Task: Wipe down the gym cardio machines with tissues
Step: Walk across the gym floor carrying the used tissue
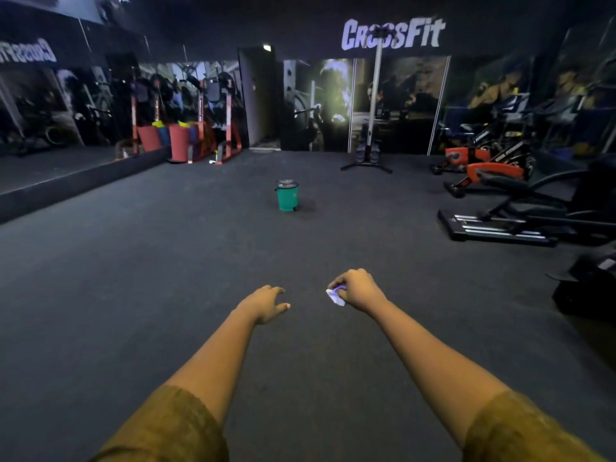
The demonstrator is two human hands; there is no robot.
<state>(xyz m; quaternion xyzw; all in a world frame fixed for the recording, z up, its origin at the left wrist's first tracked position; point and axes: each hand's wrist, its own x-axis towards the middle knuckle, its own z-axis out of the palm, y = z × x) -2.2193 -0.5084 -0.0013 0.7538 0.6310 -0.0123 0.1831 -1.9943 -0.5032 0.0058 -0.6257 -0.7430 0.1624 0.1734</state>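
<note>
Both my arms reach out over the dark gym floor. My right hand (358, 290) grips a small crumpled white tissue (335, 296), its fingers curled round it. My left hand (268, 303) is beside it, fingers relaxed and spread, holding nothing. The cardio machines stand along the right wall: a black elliptical trainer (520, 211) nearest, and two orange and black exercise bikes (483, 168) behind it. Both hands are well apart from the machines.
A small green pedal bin (286, 196) with a lid stands on the floor straight ahead. A tall pole stand (371, 128) is at the back wall. Red racks and buckets (180, 138) stand at the back left by the mirror. Part of another black machine (586, 285) is at the right edge.
</note>
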